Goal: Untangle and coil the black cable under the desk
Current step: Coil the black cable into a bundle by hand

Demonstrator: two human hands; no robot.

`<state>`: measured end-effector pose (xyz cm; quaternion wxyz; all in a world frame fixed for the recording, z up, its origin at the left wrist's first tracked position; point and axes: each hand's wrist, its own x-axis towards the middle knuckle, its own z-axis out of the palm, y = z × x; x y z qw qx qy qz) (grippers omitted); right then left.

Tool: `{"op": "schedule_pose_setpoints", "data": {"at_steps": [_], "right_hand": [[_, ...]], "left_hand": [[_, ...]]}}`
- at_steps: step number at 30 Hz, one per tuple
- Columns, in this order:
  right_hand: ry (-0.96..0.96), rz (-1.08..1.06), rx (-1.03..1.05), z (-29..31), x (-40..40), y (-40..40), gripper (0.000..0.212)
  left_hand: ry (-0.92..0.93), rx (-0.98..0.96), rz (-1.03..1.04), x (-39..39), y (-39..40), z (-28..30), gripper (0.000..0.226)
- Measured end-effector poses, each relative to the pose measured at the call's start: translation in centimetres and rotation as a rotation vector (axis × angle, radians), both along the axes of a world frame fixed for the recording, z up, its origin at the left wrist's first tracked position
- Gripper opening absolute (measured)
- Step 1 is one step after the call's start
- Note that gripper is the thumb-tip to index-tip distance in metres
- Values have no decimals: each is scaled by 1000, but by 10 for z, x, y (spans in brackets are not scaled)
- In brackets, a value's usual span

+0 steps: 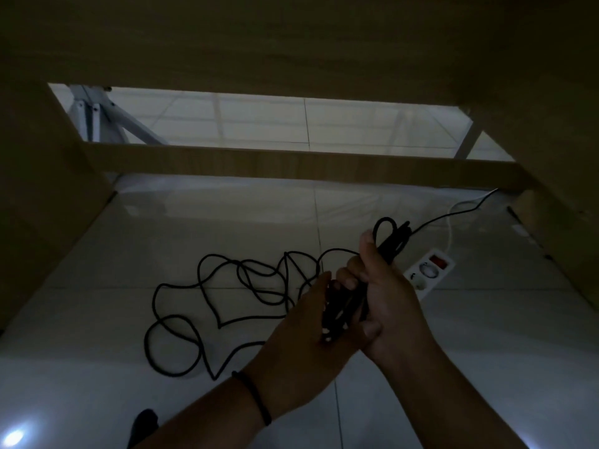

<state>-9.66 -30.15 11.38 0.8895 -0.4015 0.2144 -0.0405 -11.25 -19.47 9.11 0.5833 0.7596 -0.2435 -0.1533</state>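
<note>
A long black cable (207,286) lies in loose tangled loops on the pale tiled floor under the desk, left of centre. Part of it is gathered into a narrow bundle (387,244) that sticks up from my right hand (385,296), whose fingers are curled round it. My left hand (308,325) comes in from the lower left and touches the lower end of the bundle, its fingers wrapped on the strands near a plug end. A thin black wire (453,212) runs from the bundle's top toward the back right.
A white power strip (431,270) with a red switch lies on the floor just right of my hands, its white cord curving back. Wooden desk panels (39,205) wall in both sides, a crossbar (291,163) spans the back. White metal legs (94,115) stand beyond.
</note>
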Motion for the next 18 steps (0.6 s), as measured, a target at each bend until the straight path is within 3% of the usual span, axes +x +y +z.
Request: {"op": "schedule_pose_setpoints", "data": {"at_steps": [3, 5, 9, 13, 16, 18], "right_hand": [[6, 120, 10, 5, -3, -5, 41], [19, 161, 30, 6, -4, -8, 34], [96, 165, -8, -3, -2, -11, 31], [153, 280, -110, -5, -2, -17, 31], [254, 171, -364, 3, -4, -21, 35], [298, 57, -693, 9, -5, -25, 70]], "left_hand": [[-30, 65, -50, 3, 3, 0, 32], [-143, 144, -28, 5, 5, -4, 30], [-401, 391, -10, 15, 13, -15, 54], [-699, 563, -8, 30, 25, 2, 27], [-743, 646, 19, 40, 35, -2, 17], [-830, 717, 37, 42, 40, -5, 25]]}}
